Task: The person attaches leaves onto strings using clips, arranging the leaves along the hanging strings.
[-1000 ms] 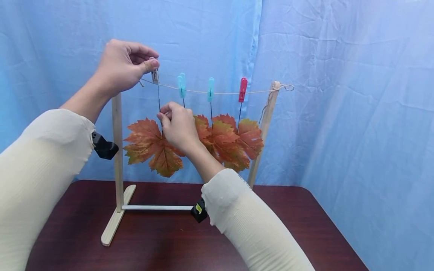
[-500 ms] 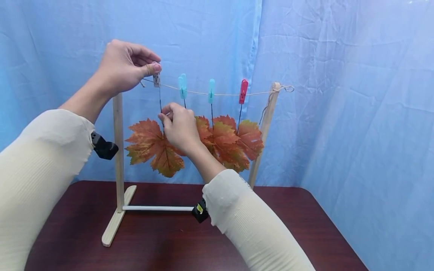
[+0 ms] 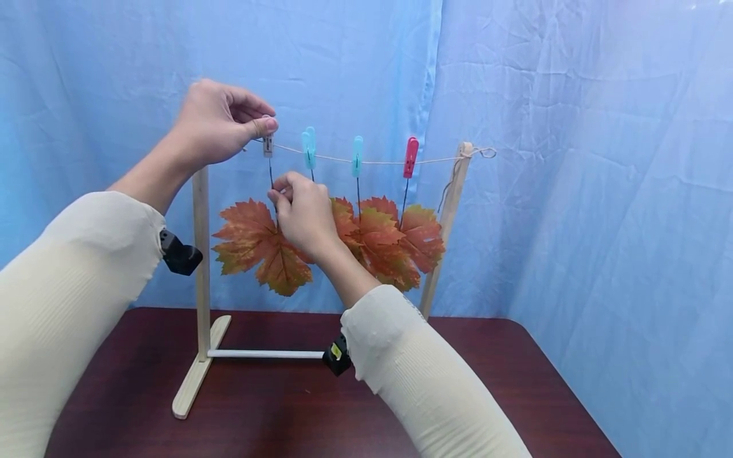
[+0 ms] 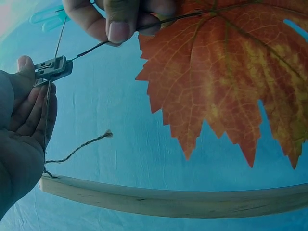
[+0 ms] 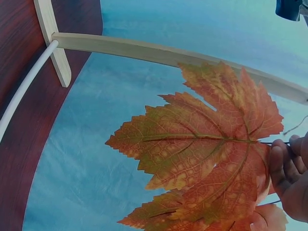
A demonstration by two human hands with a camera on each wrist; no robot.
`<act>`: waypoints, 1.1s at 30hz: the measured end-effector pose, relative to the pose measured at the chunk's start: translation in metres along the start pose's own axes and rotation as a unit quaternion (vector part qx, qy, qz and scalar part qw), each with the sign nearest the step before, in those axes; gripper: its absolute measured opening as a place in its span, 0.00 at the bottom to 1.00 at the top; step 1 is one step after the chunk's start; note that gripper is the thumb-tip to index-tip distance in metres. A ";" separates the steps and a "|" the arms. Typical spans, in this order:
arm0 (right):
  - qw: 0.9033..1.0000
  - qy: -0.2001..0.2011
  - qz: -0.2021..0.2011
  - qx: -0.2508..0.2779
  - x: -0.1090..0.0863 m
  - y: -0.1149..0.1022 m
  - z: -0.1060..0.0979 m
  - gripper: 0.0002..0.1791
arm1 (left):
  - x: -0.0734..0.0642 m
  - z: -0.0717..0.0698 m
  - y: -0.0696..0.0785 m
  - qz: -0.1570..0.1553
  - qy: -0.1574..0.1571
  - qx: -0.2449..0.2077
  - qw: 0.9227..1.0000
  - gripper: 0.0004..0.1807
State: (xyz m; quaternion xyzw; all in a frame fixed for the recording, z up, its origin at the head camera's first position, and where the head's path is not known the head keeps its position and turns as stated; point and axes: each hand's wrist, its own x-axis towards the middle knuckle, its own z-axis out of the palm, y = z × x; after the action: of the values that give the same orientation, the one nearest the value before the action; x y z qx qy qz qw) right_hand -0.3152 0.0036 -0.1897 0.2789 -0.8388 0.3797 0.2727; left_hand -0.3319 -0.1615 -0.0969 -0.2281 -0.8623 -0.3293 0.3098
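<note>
My left hand pinches a grey clothespin between thumb and fingers, up at the string. In the left wrist view the clothespin sits across the string, and the tip of a dark leaf stem meets its end. Lower down, my right hand pinches that stem just above an orange-red artificial leaf. The leaf hangs spread out below the fingers in the right wrist view. Part of it is hidden behind my right hand in the head view.
Two turquoise clothespins and a red clothespin hold more leaves along the string. The string is tied between wooden posts; a white rod runs low between them. The stand rests on a dark red-brown table before blue curtains.
My left hand has come down and slightly right with the grey clothespin, which now sits lower over the string and stem. The right hand has barely moved.
</note>
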 end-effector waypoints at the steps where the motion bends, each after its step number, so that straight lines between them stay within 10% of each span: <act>1: 1.000 0.001 -0.002 0.000 0.000 0.000 0.000 0.09 | 0.000 0.000 0.000 -0.002 -0.001 0.002 1.000 0.18; 33: 1.000 0.009 -0.010 0.023 -0.001 -0.002 0.003 0.07 | -0.004 -0.004 -0.001 0.005 -0.001 0.009 1.000 0.18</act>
State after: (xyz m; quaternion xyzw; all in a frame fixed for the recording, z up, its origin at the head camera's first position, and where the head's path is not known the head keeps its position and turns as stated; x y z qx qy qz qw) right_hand -0.3139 0.0003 -0.1914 0.2896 -0.8244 0.3993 0.2776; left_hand -0.3280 -0.1654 -0.0981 -0.2295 -0.8646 -0.3194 0.3126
